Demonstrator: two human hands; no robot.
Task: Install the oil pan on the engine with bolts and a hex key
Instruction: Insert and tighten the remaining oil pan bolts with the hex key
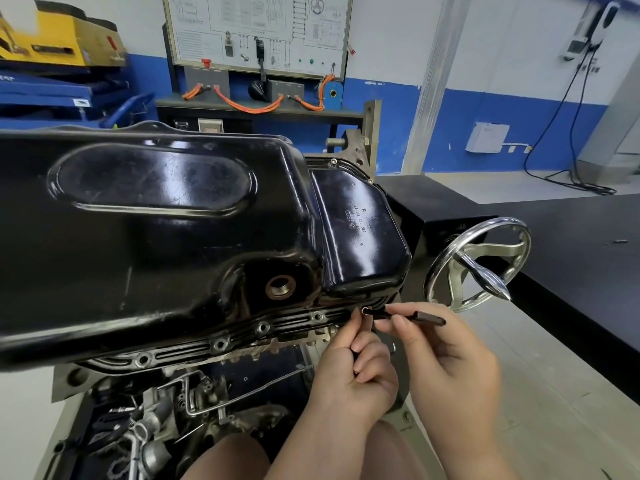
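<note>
Pinching hex key (420,317) at oil pan (156,237) flange edge, right hand (450,368); left hand (356,372) curled alongside, hold unclear; handwheel (467,258) near.

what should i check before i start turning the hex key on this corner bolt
1. Oil pan seated on engine: ok, its rim lies along it.
2. Bolt at its hole: ok, left hand holds it at the rim's right end.
3. Hex key tip in bolt head: cannot tell, too small.
4. Right hand grip on key: ok, fingertips pinch the shaft.
5. Neighbouring flange bolts tight: cannot tell, though four are in place.
6. Drain hole plugged: not ok, it is open.
</note>
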